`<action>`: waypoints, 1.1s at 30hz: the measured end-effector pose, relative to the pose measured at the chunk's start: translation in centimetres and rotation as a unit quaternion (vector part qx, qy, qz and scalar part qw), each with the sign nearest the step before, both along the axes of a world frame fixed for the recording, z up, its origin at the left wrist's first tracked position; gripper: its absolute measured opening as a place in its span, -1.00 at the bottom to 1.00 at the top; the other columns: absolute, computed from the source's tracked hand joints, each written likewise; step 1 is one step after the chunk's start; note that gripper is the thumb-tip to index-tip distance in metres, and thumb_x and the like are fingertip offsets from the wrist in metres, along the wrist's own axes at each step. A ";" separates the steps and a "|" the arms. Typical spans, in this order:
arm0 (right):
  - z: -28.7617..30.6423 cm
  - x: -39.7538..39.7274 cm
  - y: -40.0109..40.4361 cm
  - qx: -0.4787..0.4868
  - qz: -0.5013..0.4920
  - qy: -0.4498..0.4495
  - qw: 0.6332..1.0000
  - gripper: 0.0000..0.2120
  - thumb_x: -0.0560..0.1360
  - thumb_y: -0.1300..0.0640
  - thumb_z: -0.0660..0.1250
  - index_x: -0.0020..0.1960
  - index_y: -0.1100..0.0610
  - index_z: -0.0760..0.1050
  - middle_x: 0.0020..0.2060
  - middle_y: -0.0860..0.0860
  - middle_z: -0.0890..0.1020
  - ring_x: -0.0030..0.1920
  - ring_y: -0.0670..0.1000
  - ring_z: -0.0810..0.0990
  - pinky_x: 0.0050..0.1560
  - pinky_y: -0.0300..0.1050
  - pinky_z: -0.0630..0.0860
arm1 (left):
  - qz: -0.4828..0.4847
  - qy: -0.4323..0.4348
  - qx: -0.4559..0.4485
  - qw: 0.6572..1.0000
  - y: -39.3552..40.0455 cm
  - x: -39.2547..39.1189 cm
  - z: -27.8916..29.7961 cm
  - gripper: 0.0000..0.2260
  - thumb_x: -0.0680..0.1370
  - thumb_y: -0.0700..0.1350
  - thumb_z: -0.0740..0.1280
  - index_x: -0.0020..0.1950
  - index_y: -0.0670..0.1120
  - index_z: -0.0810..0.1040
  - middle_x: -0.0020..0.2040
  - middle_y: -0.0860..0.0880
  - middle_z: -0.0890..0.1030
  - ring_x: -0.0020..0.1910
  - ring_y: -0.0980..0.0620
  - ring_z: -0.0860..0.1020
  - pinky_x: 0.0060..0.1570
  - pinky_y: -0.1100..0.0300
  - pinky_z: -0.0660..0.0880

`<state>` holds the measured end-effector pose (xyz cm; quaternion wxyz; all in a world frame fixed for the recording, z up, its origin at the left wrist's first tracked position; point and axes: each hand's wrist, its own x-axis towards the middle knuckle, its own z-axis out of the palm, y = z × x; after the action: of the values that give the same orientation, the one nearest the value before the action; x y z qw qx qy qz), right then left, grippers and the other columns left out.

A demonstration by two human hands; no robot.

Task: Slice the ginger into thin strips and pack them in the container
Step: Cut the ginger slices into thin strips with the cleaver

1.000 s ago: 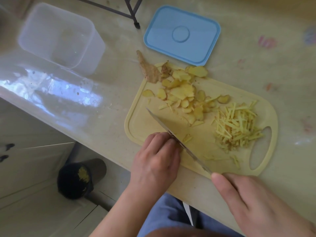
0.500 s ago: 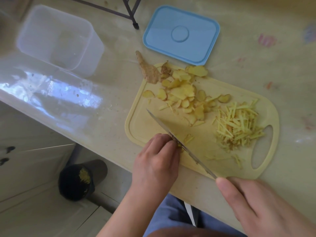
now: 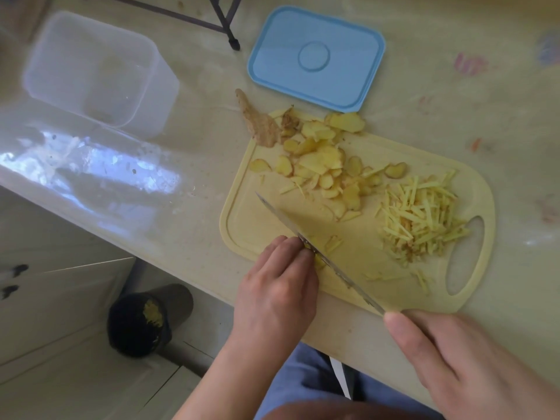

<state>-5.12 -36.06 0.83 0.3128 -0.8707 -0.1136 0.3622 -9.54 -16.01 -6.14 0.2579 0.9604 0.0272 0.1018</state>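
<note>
Slicing is judged partly done: strips [image 3: 424, 216] are heaped on the board [image 3: 260, 225], slices [image 3: 321, 165] remain uncut, the container [image 3: 91, 71] stands unfilled, while ginger [image 3: 318, 262] is pinned under the left hand's [image 3: 278, 286] curled fingers and the knife [image 3: 321, 253] is gripped by the right hand [image 3: 466, 359].

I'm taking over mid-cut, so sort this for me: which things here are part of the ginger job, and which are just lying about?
In the job:
- knife, gripped by right hand
- left hand holding ginger at the blade
- ginger slices
- cut strips
- cutting board
- clear container, blue lid

Lying about:
- ginger peel
- dark bin on the floor
- metal stand leg
</note>
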 end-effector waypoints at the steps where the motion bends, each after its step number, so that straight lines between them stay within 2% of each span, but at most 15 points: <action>1: 0.1 0.0 0.0 0.002 0.003 0.005 1.000 -0.30 0.38 -0.50 -0.15 -0.31 0.13 0.33 -0.52 -0.01 0.46 -0.51 -0.09 0.40 -0.43 -0.22 0.28 | 0.000 0.000 0.001 1.000 0.0 0.1 0.1 -0.85 0.57 -0.26 0.32 -0.05 -0.22 0.70 -0.01 -0.11 0.67 0.05 -0.12 0.65 0.07 0.11 0.56; 5: -0.6 0.0 0.0 -0.006 0.013 -0.006 1.000 -0.24 0.39 -0.52 -0.19 -0.39 0.15 0.30 -0.49 -0.01 0.47 -0.46 -0.08 0.40 -0.34 -0.15 0.33 | 0.005 0.003 0.004 1.000 -0.1 0.4 0.2 -0.87 0.54 -0.28 0.35 -0.06 -0.22 0.70 -0.02 -0.11 0.68 0.03 -0.12 0.66 0.05 0.12 0.56; 10: -1.2 0.5 0.8 0.008 0.021 0.006 1.000 -0.36 0.43 -0.46 -0.16 -0.44 0.05 0.24 -0.52 -0.08 0.46 -0.49 -0.06 0.40 -0.45 -0.24 0.25 | 0.015 -0.004 -0.002 1.000 -0.1 0.3 0.2 -0.89 0.52 -0.30 0.36 -0.08 -0.22 0.70 -0.07 -0.11 0.66 -0.06 -0.10 0.64 -0.02 0.17 0.55; 12: -0.4 0.4 0.9 0.010 0.010 0.008 1.000 -0.34 0.42 -0.45 -0.14 -0.44 0.09 0.28 -0.50 -0.05 0.48 -0.47 -0.07 0.41 -0.39 -0.21 0.29 | 0.021 -0.002 -0.005 1.000 -0.2 0.4 0.4 -0.89 0.53 -0.29 0.35 -0.11 -0.21 0.69 -0.09 -0.09 0.65 -0.10 -0.07 0.62 -0.06 0.20 0.53; 15: 0.3 0.0 0.5 0.003 0.002 -0.015 1.000 -0.26 0.40 -0.48 -0.14 -0.40 0.15 0.39 -0.37 -0.03 0.56 -0.39 -0.11 0.47 -0.22 -0.16 0.36 | 0.029 0.003 0.002 1.000 -0.2 0.5 0.5 -0.88 0.51 -0.28 0.34 -0.18 -0.19 0.66 -0.13 -0.08 0.65 -0.14 -0.03 0.60 -0.08 0.27 0.48; 19: -0.3 0.3 0.6 0.000 0.024 0.003 1.000 -0.31 0.42 -0.47 -0.16 -0.42 0.11 0.28 -0.48 -0.03 0.48 -0.46 -0.08 0.42 -0.38 -0.18 0.31 | 0.035 0.011 0.004 0.999 -0.2 0.5 0.5 -0.94 0.45 -0.29 0.40 -0.18 -0.18 0.67 -0.14 -0.07 0.66 -0.20 -0.05 0.62 -0.17 0.23 0.50; 23: -1.2 0.3 0.9 -0.002 0.033 0.009 0.999 -0.33 0.42 -0.47 -0.18 -0.43 0.08 0.26 -0.47 -0.09 0.48 -0.46 -0.05 0.43 -0.46 -0.23 0.25 | 0.023 0.006 0.003 1.000 -0.1 0.4 0.4 -0.91 0.49 -0.29 0.38 -0.13 -0.20 0.69 -0.10 -0.08 0.66 -0.16 -0.06 0.63 -0.17 0.18 0.51; 27: -0.4 0.2 0.7 0.007 0.019 0.014 1.000 -0.30 0.41 -0.48 -0.17 -0.41 0.13 0.27 -0.50 -0.05 0.46 -0.48 -0.06 0.41 -0.41 -0.19 0.29 | 0.031 0.008 -0.007 0.999 -0.1 0.2 0.5 -0.89 0.51 -0.26 0.37 -0.11 -0.19 0.70 -0.09 -0.08 0.66 -0.16 -0.05 0.63 -0.15 0.22 0.51; 30: 0.5 0.2 0.3 0.002 0.006 0.021 1.000 -0.33 0.37 -0.49 -0.17 -0.28 0.09 0.33 -0.50 0.00 0.48 -0.48 -0.07 0.42 -0.35 -0.16 0.34 | 0.038 0.021 -0.013 0.999 -0.2 0.3 0.5 -0.88 0.51 -0.24 0.35 -0.13 -0.19 0.68 -0.10 -0.08 0.65 -0.19 -0.05 0.63 -0.16 0.20 0.51; 33: -0.1 0.3 0.4 0.001 0.015 0.033 0.999 -0.28 0.39 -0.49 -0.17 -0.35 0.15 0.31 -0.48 0.05 0.49 -0.48 -0.05 0.42 -0.37 -0.10 0.36 | 0.041 0.025 -0.004 0.999 -0.3 0.3 0.4 -0.91 0.48 -0.30 0.38 -0.13 -0.20 0.69 -0.11 -0.07 0.66 -0.20 -0.05 0.64 -0.17 0.19 0.51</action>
<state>-4.80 -35.69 0.74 0.3116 -0.8563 -0.1165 0.3950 -9.26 -16.35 -5.75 0.2567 0.9597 0.0730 0.0880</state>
